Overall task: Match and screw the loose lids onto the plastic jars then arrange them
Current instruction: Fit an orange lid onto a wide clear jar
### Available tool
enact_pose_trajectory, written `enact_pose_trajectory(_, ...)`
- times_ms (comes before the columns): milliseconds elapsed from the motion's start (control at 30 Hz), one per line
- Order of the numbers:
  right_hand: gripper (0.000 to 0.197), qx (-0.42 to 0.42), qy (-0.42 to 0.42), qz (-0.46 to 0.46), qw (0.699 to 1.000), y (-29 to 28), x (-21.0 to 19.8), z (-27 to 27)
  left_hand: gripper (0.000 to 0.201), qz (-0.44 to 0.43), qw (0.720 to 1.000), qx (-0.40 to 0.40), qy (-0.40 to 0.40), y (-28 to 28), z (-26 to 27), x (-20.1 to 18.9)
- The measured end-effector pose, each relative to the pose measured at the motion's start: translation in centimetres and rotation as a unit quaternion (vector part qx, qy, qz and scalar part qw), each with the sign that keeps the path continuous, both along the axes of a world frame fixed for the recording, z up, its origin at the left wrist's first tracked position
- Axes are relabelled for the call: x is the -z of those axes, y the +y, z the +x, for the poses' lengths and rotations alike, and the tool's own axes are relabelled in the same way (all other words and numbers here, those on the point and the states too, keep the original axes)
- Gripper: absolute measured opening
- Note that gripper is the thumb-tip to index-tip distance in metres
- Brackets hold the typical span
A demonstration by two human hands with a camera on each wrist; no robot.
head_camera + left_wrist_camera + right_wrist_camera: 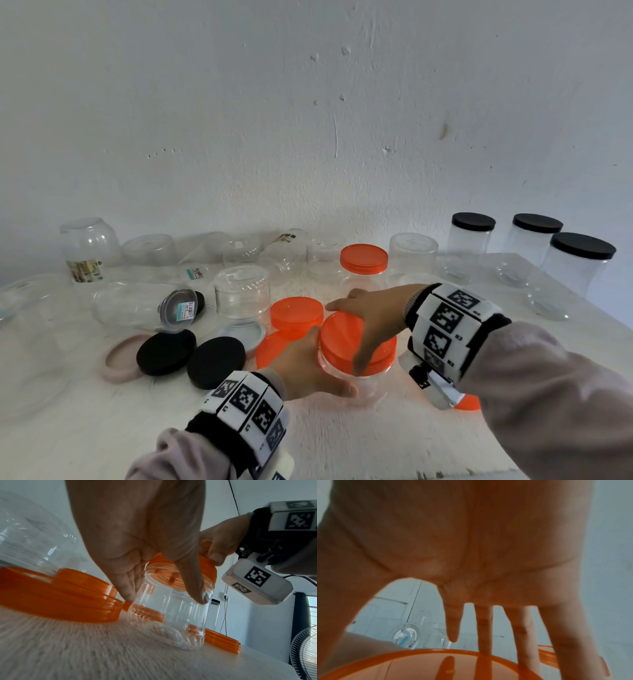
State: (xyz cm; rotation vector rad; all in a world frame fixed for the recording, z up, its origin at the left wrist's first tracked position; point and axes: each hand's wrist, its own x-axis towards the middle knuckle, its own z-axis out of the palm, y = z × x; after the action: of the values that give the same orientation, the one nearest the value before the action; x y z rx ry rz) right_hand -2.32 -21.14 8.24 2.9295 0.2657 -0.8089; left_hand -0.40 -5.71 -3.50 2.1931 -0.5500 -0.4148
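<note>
A clear plastic jar (368,383) stands upright at the table's front middle. My left hand (325,366) grips its body, thumb on the near side and fingers round the far side (171,615). An orange lid (383,353) sits tilted on the jar's mouth (208,569). My right hand (356,329) reaches over from the right and holds this lid, fingers spread across its top to the far rim and thumb on the near rim (436,666).
Two loose orange lids (296,311) lie stacked left of the jar, another (467,402) under my right wrist. Two black lids (166,353) and a pink lid (120,359) lie further left. An orange-lidded jar (363,260) and several upturned clear jars stand behind. Three black-lidded jars (582,245) stand at the back right.
</note>
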Motion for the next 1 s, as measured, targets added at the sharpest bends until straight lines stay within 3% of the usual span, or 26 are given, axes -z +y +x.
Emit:
enact_pose_trajectory(167, 0.098, 0.003, -0.009, 0.020, 1.000, 0.0, 0.2, 0.0, 0.106, -0.002, 1.000, 0.003, -0.004, 0.0, -0.1, -0.1)
enact_pose_trajectory(367, 0.109, 0.032, -0.028, -0.005, 0.999, -0.4, 0.4, -0.1, 0.103, -0.006, 1.000, 0.007, -0.005, 0.0, -0.2, -0.3)
enact_pose_trajectory(600, 0.100, -0.001, -0.017, 0.023, 1.000, -0.2, 0.6, 0.0, 0.104, -0.002, 1.000, 0.006, -0.008, 0.0, -0.4, -0.5)
enact_pose_trajectory(833, 0.110, 0.018, -0.035, 0.008, 0.999, 0.0, 1.1, 0.1, 0.104, 0.005, 1.000, 0.006, -0.009, 0.0, -0.5, -0.5)
enact_pose_trajectory(1000, 0.096, -0.016, -0.026, 0.050, 0.998, 0.0, 1.1, 0.3, 0.105, 0.012, 1.000, 0.001, -0.011, -0.1, -0.6, -0.6)
